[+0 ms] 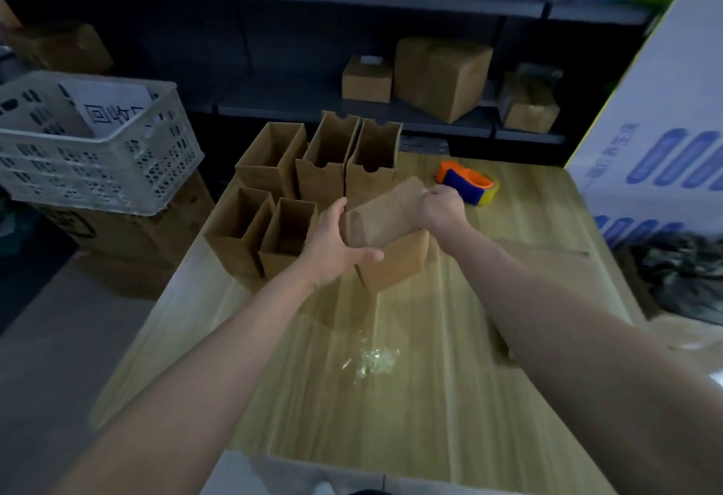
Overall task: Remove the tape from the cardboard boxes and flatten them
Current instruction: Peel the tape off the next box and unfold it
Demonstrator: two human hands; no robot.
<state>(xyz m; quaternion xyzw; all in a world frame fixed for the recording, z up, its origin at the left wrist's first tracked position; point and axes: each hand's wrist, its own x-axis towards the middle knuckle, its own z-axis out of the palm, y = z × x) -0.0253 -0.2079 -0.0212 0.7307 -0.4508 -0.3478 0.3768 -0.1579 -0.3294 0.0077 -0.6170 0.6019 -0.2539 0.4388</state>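
Note:
A small brown cardboard box [391, 244] is held tilted above the wooden table [450, 397]. My left hand [336, 248] grips its near left side, thumb across the front. My right hand [442, 209] holds its far right end, fingers curled over the edge. Several open-topped cardboard boxes [313, 177] stand upright in a cluster at the table's far left. A crumpled wad of clear tape [371, 361] lies on the table in front of me.
An orange and blue tape dispenser [467, 181] sits at the table's far right. A white plastic crate [90, 146] rests on a carton to the left. A large white printed box [665, 123] stands on the right. Shelves [352, 103] with boxes run behind.

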